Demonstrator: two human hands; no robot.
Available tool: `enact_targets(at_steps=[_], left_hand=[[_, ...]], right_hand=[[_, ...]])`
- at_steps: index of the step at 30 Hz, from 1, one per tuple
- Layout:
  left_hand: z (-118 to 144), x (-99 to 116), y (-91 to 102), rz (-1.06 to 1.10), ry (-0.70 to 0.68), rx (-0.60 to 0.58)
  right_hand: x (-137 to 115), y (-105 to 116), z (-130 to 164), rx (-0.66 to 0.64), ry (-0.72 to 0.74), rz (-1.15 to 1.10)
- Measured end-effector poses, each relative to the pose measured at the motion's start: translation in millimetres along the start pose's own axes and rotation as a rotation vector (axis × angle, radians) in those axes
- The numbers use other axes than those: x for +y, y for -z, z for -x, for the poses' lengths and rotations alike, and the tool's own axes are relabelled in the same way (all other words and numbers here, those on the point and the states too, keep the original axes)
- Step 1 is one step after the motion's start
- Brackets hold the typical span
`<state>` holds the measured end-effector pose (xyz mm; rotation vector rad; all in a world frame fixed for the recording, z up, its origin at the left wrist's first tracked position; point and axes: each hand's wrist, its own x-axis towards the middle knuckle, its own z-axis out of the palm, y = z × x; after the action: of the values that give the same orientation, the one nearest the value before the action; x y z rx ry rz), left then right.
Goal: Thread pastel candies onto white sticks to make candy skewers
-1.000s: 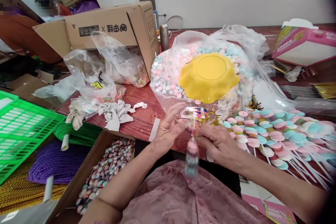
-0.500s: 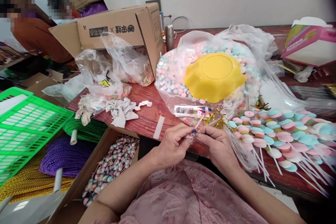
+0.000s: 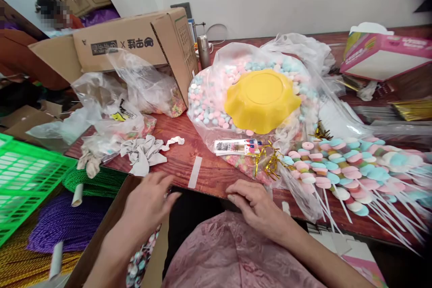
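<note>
My left hand (image 3: 148, 202) hovers palm down, fingers spread, over the near corner of a cardboard box (image 3: 101, 238) holding wrapped candy skewers (image 3: 141, 261); nothing shows in it. My right hand (image 3: 253, 202) rests at the front edge of the red-brown table (image 3: 202, 171), fingers loosely bent, holding nothing. Just beyond it lie gold twist ties (image 3: 270, 162) and a small packet of printed labels (image 3: 232, 146). To the right, a row of unwrapped pastel candy skewers (image 3: 340, 166) lies on plastic. An upturned yellow bowl (image 3: 261, 99) sits on a big bag of pastel candies (image 3: 209, 99).
A large cardboard carton (image 3: 128, 45) and crumpled plastic bags (image 3: 111, 99) fill the table's left. A green crate (image 3: 23, 180), purple cord (image 3: 64, 225) and green cord (image 3: 97, 182) lie lower left. A pink box (image 3: 384, 56) stands far right. Another person (image 3: 20, 54) is behind the carton.
Both hands held a wrapped skewer near the labels; now the skewer is gone from them. My left hand has swung down-left over the box and my right has dropped to the table edge.
</note>
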<state>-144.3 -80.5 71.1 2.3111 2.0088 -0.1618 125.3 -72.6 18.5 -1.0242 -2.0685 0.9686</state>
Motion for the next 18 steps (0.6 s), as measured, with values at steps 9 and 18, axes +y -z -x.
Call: enact_targets(at_steps=[9,18], left_hand=[[-149,140,-23.7,-0.069,-0.541,0.048],[-162,104,-62.1,0.117,-0.564,0.265]], right_hand=[[-6,63,31,0.152,0.097,0.572],[35,165,95,0.869,-0.101,1.036]])
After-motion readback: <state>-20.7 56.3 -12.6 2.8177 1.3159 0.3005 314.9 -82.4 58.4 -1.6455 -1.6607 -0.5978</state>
